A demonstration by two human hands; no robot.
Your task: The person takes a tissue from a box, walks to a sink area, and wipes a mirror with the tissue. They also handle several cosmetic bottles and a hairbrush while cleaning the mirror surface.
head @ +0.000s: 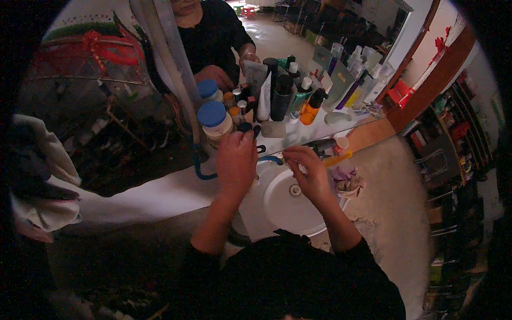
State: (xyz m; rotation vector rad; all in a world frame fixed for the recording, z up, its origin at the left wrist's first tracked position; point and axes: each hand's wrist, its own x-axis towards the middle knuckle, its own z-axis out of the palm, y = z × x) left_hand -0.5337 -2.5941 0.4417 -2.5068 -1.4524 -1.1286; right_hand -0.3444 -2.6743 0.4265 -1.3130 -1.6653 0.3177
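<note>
My left hand [236, 160] reaches over the near edge of a white shelf. Its fingertips are by a small dark-capped container [245, 127] and a blue-lidded jar [215, 123]; whether they grip anything is hidden. To the right, my right hand [311, 174] hangs above the far rim of a white washbasin [276, 224], with thumb and fingers close together. Something small may be between those fingertips, but it is too unclear to tell. A curved blue tube [272, 159] runs between the hands, its end near my right fingertips.
A mirror [272, 24] behind the shelf reflects the bottles. On the shelf stand a white tube [264, 100], a dark bottle [282, 98] and an orange pump bottle [313, 107]. A paper cup [341, 145] and crumpled cloths [347, 182] are right of the basin.
</note>
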